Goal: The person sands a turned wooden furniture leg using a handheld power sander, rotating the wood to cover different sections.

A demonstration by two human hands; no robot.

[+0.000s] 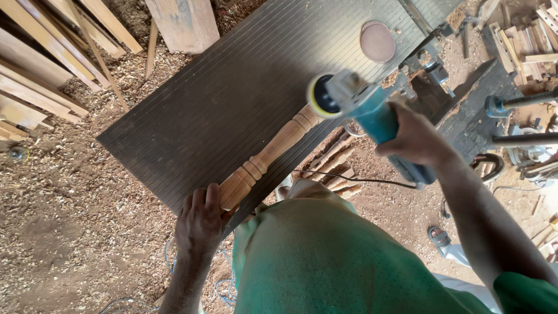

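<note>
Nearest the camera is the person's green shirt (325, 256), filling the lower middle. Just left of it the left hand (200, 224) is wrapped tight round the near end of a turned wooden leg (270, 154), fingers curled over the top. The leg runs diag. from that hand up and right, lying along the near-right edge of a dark ribbed board (232, 87) that serves as the work surface. The board is grey-black w/ fine parallel grooves and slopes from near left to far right.

To the right, the right hand (415, 139) is closed round the body of a teal sander (372, 116); its round yellow-rimmed pad (321, 96) meets the far end of the leg. A thin black cord (354, 180) trails from the tool across the gap below the board.

Under the board's right edge more turned legs (337, 163) lie on the ground. The floor (70, 221) is bare dirt thick w/ sawdust & wood shavings. A sandal (439, 235) sits on it, near right.

Farther off, a loose sanding disc (377, 41) rests on the far part of the board. Planks (40, 70) are stacked at far left, a wide board end (183, 23) stands at top centre, and offcuts (523, 43) plus metal tools crowd the far right.
</note>
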